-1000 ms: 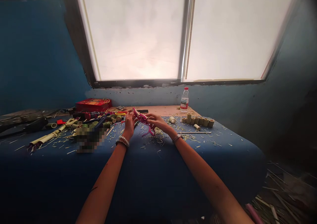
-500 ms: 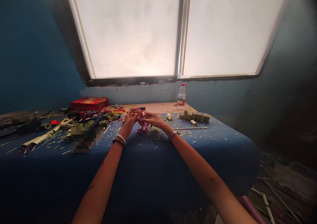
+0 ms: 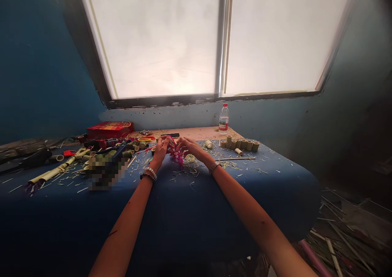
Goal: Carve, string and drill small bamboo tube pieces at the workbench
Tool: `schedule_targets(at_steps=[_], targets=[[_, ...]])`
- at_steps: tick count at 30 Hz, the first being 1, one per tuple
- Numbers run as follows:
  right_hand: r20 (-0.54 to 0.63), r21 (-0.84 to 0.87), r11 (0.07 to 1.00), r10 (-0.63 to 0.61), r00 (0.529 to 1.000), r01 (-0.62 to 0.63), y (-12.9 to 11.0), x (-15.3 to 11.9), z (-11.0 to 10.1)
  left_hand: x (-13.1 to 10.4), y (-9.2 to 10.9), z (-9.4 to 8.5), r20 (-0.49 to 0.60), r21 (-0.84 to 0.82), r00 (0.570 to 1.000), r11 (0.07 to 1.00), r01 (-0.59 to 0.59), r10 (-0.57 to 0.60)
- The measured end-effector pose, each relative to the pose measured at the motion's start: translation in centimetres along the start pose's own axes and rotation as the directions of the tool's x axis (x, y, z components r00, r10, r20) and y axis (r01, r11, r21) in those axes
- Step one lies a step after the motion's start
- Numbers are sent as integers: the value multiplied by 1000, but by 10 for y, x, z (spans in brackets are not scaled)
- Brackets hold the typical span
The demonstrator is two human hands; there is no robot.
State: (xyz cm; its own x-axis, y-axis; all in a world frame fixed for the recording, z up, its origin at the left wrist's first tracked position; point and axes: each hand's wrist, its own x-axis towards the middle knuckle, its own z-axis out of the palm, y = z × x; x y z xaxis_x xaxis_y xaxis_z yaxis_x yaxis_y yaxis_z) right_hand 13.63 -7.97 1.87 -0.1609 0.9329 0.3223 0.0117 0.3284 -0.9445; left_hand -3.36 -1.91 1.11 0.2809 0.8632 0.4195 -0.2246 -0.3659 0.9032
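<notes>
A tangle of magenta string (image 3: 177, 158) hangs between my two hands, just above the blue table cover. My left hand (image 3: 161, 149), with beaded bracelets at the wrist, is closed on the string's upper left part. My right hand (image 3: 191, 148), with a metal watch band or bracelet, has its curled fingers on the string's right side. The fingertips of both hands are partly hidden by the string and by each other. Below my right hand lies a small heap of pale shavings (image 3: 191, 164).
Short bamboo tubes (image 3: 243, 144) stand in a row at the right, with a thin stick (image 3: 235, 159) in front. A water bottle (image 3: 223, 119) stands behind. Bamboo pieces and tools crowd the left, before a red box (image 3: 110, 129). A dark phone-like slab (image 3: 170, 135) lies beyond my hands.
My hands have drawn slightly apart and dipped a little. The magenta string now hangs looser and more spread out, and the dark slab behind shows more.
</notes>
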Motion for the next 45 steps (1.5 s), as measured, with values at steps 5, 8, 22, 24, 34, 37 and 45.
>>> schedule_targets(at_steps=[5,8,22,24,34,37,45], targets=[[-13,-131,987,-99,995,97,3,0,3,-4,3,0,79,54,997,998,-26,21],[-26,-147,978,-151,988,146,3,1,0,-5,6,0,70,52,997,998,-33,29],[-463,-108,969,-245,852,220,6,8,-12,-3,9,-3,-58,71,998,997,-15,19],[-483,-2,976,-192,854,218,4,8,-14,-2,7,-4,-68,69,998,998,-13,18],[-421,189,939,-186,888,286,-20,-4,-36,3,14,-9,-69,-236,997,971,22,-40],[-288,-58,972,-233,929,226,-45,-7,-62,5,18,-13,-113,-333,993,943,-14,-25],[-267,-863,504,-518,813,38,-143,-5,-150,3,18,-6,-50,191,984,969,-158,170]])
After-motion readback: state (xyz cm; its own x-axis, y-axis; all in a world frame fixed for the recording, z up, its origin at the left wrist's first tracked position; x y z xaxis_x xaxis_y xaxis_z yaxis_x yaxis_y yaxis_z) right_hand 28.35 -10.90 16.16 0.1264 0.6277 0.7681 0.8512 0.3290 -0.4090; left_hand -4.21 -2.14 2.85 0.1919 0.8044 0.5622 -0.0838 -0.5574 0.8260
